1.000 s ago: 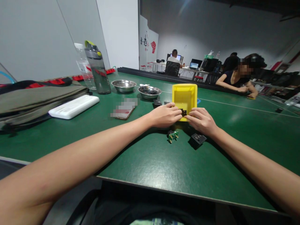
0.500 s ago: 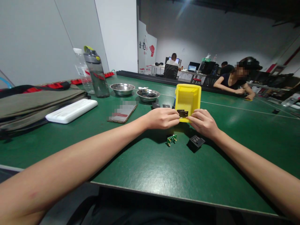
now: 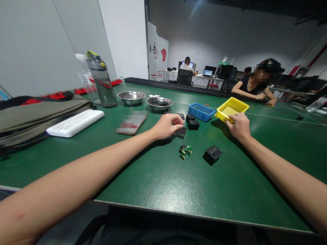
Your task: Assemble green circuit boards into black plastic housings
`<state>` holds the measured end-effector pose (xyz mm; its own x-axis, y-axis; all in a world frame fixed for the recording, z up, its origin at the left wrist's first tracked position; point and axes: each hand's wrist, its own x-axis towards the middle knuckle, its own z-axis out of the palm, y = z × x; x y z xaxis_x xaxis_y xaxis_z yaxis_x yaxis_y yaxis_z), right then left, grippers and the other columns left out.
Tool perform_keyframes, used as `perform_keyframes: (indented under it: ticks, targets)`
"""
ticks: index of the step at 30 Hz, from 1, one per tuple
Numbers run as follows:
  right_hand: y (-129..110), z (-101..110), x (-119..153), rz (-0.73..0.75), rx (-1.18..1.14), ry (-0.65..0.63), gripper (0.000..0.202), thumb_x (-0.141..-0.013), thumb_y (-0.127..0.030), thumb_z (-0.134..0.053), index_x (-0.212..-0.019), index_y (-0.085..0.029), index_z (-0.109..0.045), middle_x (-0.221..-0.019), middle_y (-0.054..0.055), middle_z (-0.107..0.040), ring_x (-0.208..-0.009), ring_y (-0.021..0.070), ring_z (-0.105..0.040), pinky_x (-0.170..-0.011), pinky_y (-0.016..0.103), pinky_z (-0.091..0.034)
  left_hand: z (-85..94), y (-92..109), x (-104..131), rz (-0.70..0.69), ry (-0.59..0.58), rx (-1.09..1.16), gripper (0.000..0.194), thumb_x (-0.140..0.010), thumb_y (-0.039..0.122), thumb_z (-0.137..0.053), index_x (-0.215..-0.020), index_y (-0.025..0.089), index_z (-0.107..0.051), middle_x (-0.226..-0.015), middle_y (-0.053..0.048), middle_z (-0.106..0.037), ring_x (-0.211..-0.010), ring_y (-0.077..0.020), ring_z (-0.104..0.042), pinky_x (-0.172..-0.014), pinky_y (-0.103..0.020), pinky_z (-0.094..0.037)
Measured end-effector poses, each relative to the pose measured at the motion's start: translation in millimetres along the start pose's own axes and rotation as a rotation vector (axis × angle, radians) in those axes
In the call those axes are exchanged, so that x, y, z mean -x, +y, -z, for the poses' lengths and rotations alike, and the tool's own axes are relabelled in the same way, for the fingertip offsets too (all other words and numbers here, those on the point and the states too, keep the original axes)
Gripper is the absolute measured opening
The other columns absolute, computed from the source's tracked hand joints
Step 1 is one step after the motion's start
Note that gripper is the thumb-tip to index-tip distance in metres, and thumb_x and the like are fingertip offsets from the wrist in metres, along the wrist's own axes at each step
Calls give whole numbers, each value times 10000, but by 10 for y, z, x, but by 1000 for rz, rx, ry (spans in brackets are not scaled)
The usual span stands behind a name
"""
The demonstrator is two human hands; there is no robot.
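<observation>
Green worktop [image 3: 163, 177] fills the foreground, its near edge well apart from both hands. The left hand [image 3: 167, 126], thumb and fingers nearly closed, pinches a flat black piece [image 3: 182, 131], with black blocks [image 3: 192, 123] just beyond to its right. The right hand [image 3: 239, 125] has fingers curled on the near wall of the yellow bin [image 3: 231, 109], which is tilted beside the blue bin [image 3: 201, 112]. Bare surface lies nearer than the green circuit board [image 3: 186, 151] and lettered black box [image 3: 213, 153].

Black box [image 3: 213, 154]: blurred letters, perhaps "SPD". Wall panel [image 3: 161, 42]: dark characters, too blurred to read, and a red fist [image 3: 163, 54].
</observation>
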<state>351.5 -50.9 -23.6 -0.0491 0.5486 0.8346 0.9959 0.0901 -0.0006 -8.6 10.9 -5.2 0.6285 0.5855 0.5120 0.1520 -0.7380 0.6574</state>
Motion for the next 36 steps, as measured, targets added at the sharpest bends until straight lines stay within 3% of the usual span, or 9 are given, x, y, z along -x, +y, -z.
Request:
perform_keyframes:
  ticks: [4, 12, 16, 18, 23, 25, 28, 32, 36]
  targets:
    - [255, -52, 55, -138, 53, -62, 174, -776, -293, -609, -739, -190, -745, -698, 121, -656, -704, 298, -562, -678, 457, -467, -26, -25, 20, 112, -197, 118, 49, -827, 174, -656, -839, 127, -648, -696, -9, -677, -565, -112, -595, -502, -214, -482]
    - [241, -68, 76, -211, 41, -157, 200, -799, -356, -649, -815, -193, -762, -807, 137, -721, -794, 319, -635, -753, 472, -512, -19, 39, 47, -61, -269, -169, 40, -801, 177, -715, -816, 141, -718, -762, -21, -732, -685, -123, -655, -680, -233, -501]
    - [-72, 99, 63, -172, 16, -114, 281, -853, -410, -624, -948, -183, -759, -947, 160, -714, -947, 343, -628, -858, 509, -502, 19, 40, 42, -113, -265, -277, 95, -861, 207, -656, -833, 141, -718, -774, -29, -730, -687, -128, -644, -673, -231, -463]
    - [-298, 241, 76, -62, -116, -72, 307, -885, -450, -608, -941, -181, -744, -942, 149, -703, -923, 323, -632, -846, 484, -504, 36, 50, 35, -135, -292, -317, 186, -904, 286, -627, -841, 135, -716, -769, -41, -724, -674, -136, -630, -655, -238, -439]
    - [-866, 637, 156, 369, -627, -411, 397, -988, -513, -468, -1081, -187, -674, -809, 43, -647, -636, 169, -576, -612, 300, -468, 89, 135, 39, -284, -381, -376, 407, -968, 487, -506, -866, 145, -701, -807, -62, -700, -709, -165, -614, -661, -264, -417]
    - [-1047, 728, 185, 478, -662, -526, 434, -948, -559, -537, -1120, -176, -649, -810, 35, -638, -640, 156, -573, -606, 276, -458, 98, 188, 51, -349, -436, -330, 446, -933, 566, -543, -855, 149, -680, -804, -56, -683, -715, -168, -606, -666, -269, -424]
    - [-1237, 721, 207, 518, -563, -613, 322, -922, -464, -610, -1050, -174, -666, -834, 46, -654, -652, 150, -585, -609, 264, -448, 71, 262, 75, -405, -497, -328, 466, -834, 624, -662, -818, 159, -648, -785, -45, -656, -701, -167, -582, -639, -268, -414]
    - [-1337, 512, 189, 365, -582, -501, 221, -918, -395, -636, -902, -180, -686, -807, 57, -676, -710, 173, -621, -662, 286, -474, -15, 307, 92, -395, -488, -343, 423, -797, 572, -711, -735, 170, -596, -726, -29, -608, -636, -145, -521, -585, -262, -375]
    - [-1364, 307, 165, -68, -786, -459, 259, -856, -443, -711, -912, -195, -660, -770, 31, -681, -673, 179, -619, -612, 303, -483, -73, 290, 88, -375, -439, -307, 330, -866, 437, -637, -692, 165, -573, -665, -8, -572, -607, -124, -496, -596, -253, -372]
